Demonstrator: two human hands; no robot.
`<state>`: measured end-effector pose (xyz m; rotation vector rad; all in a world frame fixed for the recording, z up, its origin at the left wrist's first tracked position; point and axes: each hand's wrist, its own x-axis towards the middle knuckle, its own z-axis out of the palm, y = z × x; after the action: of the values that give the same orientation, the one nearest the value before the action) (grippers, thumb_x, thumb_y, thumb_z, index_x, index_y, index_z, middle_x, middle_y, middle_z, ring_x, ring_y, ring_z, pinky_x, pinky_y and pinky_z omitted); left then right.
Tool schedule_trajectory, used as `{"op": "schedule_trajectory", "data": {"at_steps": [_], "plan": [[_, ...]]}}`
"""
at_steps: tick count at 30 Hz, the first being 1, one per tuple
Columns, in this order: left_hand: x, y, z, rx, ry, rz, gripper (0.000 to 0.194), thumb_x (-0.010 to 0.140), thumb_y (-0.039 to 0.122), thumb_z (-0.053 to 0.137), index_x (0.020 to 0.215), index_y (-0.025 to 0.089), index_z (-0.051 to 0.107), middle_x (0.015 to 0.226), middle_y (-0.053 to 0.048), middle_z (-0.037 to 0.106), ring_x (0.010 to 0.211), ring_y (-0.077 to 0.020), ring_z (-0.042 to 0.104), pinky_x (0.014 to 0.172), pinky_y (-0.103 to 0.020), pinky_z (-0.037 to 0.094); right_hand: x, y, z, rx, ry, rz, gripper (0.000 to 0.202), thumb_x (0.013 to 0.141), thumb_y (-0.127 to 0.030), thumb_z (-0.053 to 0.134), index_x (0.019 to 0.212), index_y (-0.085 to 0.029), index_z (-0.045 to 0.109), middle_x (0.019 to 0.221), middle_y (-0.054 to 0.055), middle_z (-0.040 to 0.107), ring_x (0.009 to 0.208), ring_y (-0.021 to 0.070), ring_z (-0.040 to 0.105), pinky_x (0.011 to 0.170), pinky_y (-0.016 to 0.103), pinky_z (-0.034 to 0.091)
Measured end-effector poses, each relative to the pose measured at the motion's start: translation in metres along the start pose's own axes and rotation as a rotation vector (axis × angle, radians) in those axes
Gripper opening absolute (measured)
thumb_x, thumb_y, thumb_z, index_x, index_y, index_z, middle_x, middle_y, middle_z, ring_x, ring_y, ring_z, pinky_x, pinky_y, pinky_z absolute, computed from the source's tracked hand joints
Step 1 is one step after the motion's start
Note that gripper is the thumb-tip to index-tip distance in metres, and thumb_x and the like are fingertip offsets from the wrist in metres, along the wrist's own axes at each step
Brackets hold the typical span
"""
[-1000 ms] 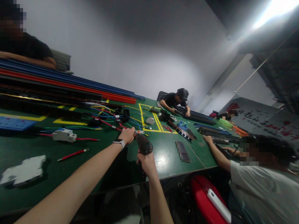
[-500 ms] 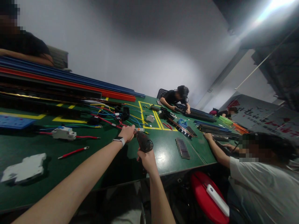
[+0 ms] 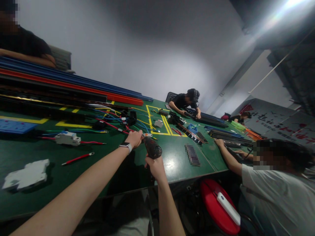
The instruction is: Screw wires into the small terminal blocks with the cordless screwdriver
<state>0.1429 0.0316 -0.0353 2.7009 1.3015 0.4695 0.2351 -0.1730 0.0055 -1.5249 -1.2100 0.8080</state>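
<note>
My right hand (image 3: 155,165) is wrapped round the handle of a dark cordless drill (image 3: 153,148), whose nose points away from me toward my left fingertips. My left hand (image 3: 134,138), with a watch at the wrist, is closed on a small white circuit breaker (image 3: 148,135) with an orange mark; most of it is hidden behind the fingers and the drill. Red wires (image 3: 120,130) run up to that hand from the left. Nearby on the green table lie a wired white circuit breaker (image 3: 67,139), a short red cable (image 3: 78,158) and a pale breaker-shaped part (image 3: 27,174).
Long blue and orange bars (image 3: 125,98) lie along the far left. A bundle of coloured wires (image 3: 113,118) lies ahead, and a phone (image 3: 192,155) to the right. A person in a white shirt (image 3: 275,190) sits at right beside a red stool (image 3: 219,203); other people sit farther off.
Both hands stay in nearly the same place, with the drill still at the left fingertips. The view has shifted only slightly.
</note>
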Motion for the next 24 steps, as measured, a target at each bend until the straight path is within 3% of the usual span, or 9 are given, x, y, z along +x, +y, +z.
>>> {"op": "schedule_trajectory", "data": {"at_steps": [24], "plan": [[0.0010, -0.0016, 0.0041, -0.011, 0.013, 0.001, 0.030, 0.080, 0.019, 0.050, 0.110, 0.014, 0.048, 0.100, -0.016, 0.067, 0.104, -0.0293, 0.060, 0.090, -0.040, 0.034, -0.0005, -0.0013, 0.0011, -0.024, 0.002, -0.034, 0.014, 0.068, -0.017, 0.050, 0.079, -0.020, 0.059, 0.062, -0.003, 0.059, 0.053, 0.0150, 0.060, 0.051, 0.022, 0.044]]}}
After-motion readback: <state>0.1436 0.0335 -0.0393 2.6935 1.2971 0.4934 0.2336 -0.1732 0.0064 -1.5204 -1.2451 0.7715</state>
